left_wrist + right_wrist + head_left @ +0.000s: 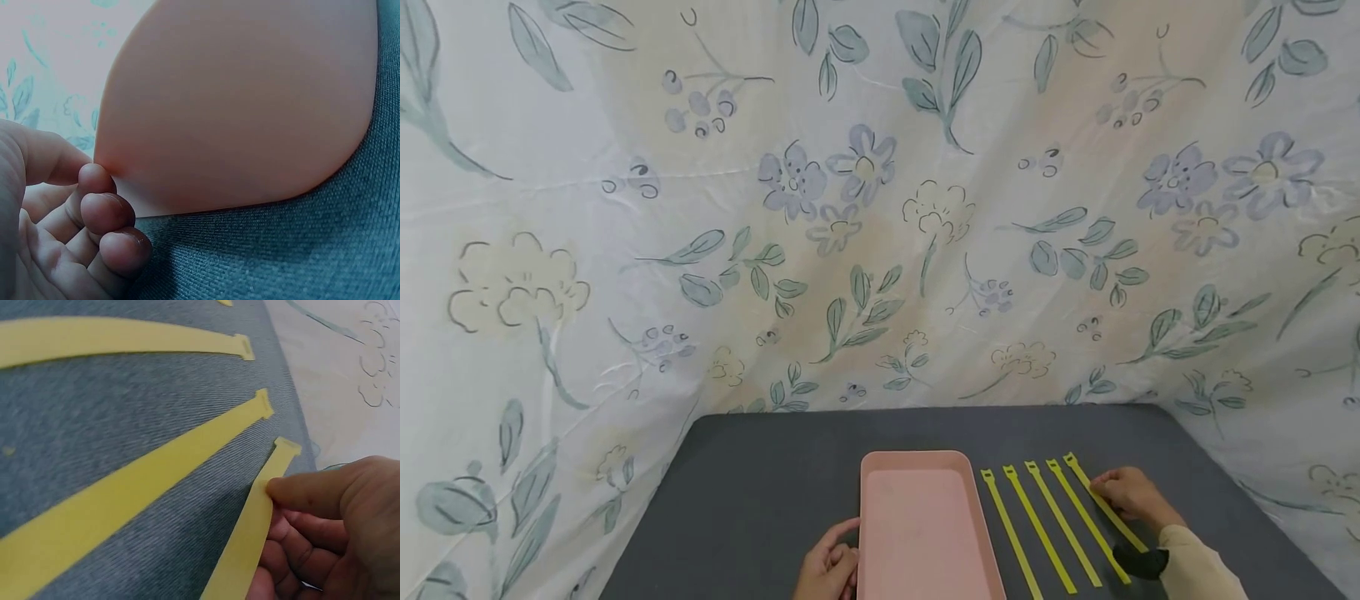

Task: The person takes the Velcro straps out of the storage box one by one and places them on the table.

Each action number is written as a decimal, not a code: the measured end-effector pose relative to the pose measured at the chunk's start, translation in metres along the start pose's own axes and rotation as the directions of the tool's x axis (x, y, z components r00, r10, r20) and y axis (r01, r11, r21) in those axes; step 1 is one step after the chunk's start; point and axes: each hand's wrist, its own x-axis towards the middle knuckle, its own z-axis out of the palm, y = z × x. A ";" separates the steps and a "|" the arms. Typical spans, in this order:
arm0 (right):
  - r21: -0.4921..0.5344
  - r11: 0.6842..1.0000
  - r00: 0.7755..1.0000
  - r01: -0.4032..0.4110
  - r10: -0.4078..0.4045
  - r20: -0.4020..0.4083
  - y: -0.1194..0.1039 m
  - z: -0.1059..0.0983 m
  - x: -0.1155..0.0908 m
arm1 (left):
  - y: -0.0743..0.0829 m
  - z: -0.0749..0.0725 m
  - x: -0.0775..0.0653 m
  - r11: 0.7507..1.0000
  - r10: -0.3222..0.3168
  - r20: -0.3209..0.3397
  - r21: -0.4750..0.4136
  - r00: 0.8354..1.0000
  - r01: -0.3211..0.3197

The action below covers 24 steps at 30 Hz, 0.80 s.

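Note:
At the far right of the row, my right hand (pixel 1131 493) pinches a yellow strap-style cable tie (pixel 250 525) between thumb and fingers, a little below its slotted head. In the right wrist view, the strap's lower length runs out past the bottom edge. My left hand (pixel 829 567) rests beside the pink rectangular tray (pixel 917 508), its index finger touching the tray's left side. Its other fingers (pixel 107 214) are loosely curled beside the tray wall in the left wrist view.
Several more yellow cable ties (pixel 1051 500) lie side by side, slanted, between the tray and my right hand. The dark grey cloth-covered table (pixel 767 483) ends at a hanging floral sheet (pixel 880 250) behind and at both sides. A black band (pixel 1141 562) circles my right wrist.

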 end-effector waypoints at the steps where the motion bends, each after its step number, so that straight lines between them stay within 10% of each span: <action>1: -0.008 1.000 1.000 -0.012 0.012 -0.003 0.000 0.000 0.001 | 0.000 0.000 0.000 1.000 -0.004 -0.002 -0.001 1.000 0.004; 24: -0.047 0.999 0.997 0.023 -0.027 -0.071 0.002 0.008 -0.005 | -0.003 0.001 -0.001 1.000 -0.004 -0.012 0.002 1.000 0.004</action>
